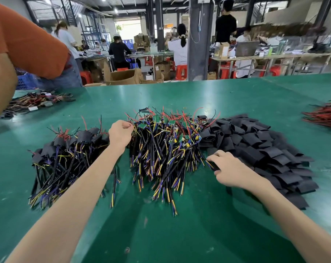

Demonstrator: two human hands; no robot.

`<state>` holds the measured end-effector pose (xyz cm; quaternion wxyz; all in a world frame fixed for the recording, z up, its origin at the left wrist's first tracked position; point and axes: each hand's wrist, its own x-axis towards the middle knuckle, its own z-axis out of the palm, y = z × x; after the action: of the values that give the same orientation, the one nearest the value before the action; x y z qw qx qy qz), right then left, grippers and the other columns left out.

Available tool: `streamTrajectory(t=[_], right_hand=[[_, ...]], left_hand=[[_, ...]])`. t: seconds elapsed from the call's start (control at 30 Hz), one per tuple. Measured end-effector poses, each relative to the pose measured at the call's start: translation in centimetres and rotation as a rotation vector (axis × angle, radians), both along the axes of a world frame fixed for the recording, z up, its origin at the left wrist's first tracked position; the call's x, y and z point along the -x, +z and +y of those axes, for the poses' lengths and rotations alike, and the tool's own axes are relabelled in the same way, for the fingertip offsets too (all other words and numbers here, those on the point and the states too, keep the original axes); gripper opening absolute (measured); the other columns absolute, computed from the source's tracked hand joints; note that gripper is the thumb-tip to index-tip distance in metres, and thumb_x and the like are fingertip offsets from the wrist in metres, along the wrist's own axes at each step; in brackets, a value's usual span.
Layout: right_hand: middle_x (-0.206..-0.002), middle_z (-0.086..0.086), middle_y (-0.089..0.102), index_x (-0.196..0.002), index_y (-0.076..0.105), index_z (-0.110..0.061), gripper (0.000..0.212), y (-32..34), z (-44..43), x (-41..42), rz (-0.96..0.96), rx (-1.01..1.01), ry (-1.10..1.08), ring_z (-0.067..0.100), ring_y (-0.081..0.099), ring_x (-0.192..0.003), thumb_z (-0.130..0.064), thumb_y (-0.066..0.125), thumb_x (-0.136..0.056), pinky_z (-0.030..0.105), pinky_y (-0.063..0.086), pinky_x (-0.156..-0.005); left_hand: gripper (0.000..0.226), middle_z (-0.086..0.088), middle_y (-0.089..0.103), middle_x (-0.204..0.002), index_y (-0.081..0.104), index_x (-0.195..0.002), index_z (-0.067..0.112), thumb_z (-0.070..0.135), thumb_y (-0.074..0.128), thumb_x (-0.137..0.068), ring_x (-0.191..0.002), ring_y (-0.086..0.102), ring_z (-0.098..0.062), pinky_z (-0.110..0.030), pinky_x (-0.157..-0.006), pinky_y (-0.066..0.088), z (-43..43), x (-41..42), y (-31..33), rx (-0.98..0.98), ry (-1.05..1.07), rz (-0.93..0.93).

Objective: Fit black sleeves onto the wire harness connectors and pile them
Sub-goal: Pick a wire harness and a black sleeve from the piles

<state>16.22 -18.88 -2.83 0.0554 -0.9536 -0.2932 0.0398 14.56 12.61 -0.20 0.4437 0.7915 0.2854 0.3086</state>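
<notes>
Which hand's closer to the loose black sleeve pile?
Right. The right hand touches the sleeve pile at its near-left edge; the left hand is beyond the bare-harness pile, at its far-left side.

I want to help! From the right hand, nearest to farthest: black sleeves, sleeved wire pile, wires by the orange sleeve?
1. black sleeves: touching the right hand.
2. sleeved wire pile: left, past the middle pile.
3. far-left wires: by the orange sleeve.

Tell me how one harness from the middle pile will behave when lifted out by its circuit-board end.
Likely floppy: the thin wires of the middle pile bend and splay loosely. Probably light, being just a small green board and a few strands. It may snag and drag neighbours, since the wires lie crossed and tangled.
</notes>
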Motion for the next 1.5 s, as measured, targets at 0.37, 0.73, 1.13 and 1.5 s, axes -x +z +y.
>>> streamTrajectory(t=[0.37, 0.73, 1.13, 1.5], right_hand=[[-0.12, 0.005, 0.04, -0.126, 0.044, -0.019, 0.037, -0.5, 0.0, -0.3, -0.084, 0.03, -0.013, 0.025, 0.041, -0.113, -0.016, 0.048, -0.089, 0.036, 0.038, -0.085], [-0.12, 0.006, 0.04, -0.125, 0.045, -0.015, 0.034, -0.3, 0.2, 0.2, -0.108, 0.048, -0.006, 0.027, 0.042, -0.113, -0.017, 0.046, -0.091, 0.037, 0.039, -0.087], [-0.115, 0.008, 0.041, -0.122, 0.045, -0.011, 0.029, -0.5, 0.0, 0.0, -0.158, 0.039, 0.016, 0.027, 0.043, -0.108, -0.017, 0.047, -0.093, 0.038, 0.041, -0.084], [-0.119, 0.004, 0.037, -0.124, 0.045, -0.019, 0.034, 0.6, -0.7, -0.8, -0.162, 0.004, 0.04, 0.022, 0.036, -0.113, -0.011, 0.049, -0.092, 0.033, 0.034, -0.081]], left_hand=[[0.028, -0.014, 0.052, -0.125, 0.059, -0.118, 0.02, 0.032, 0.05, -0.094, -0.121, 0.042, -0.032, -0.044, -0.101, 0.035, -1.5, -0.8, 1.0, -0.293, 0.088, 0.194], [0.062, -0.021, 0.031, -0.143, 0.042, -0.133, 0.006, 0.044, 0.055, -0.086, -0.13, 0.032, -0.038, -0.047, -0.104, 0.031, -3.8, -3.5, 3.0, -0.237, 0.035, 0.504], [0.034, -0.012, 0.065, -0.108, 0.066, -0.101, 0.009, 0.02, 0.072, -0.069, -0.106, 0.057, -0.032, -0.038, -0.094, 0.046, -2.4, -4.8, 4.2, -0.322, 0.062, 0.376], [0.034, -0.005, 0.06, -0.079, 0.052, -0.093, 0.009, -0.019, 0.042, -0.076, -0.052, 0.057, -0.011, -0.021, -0.047, 0.043, -4.3, 0.2, 15.3, 0.401, -0.33, -0.518]])
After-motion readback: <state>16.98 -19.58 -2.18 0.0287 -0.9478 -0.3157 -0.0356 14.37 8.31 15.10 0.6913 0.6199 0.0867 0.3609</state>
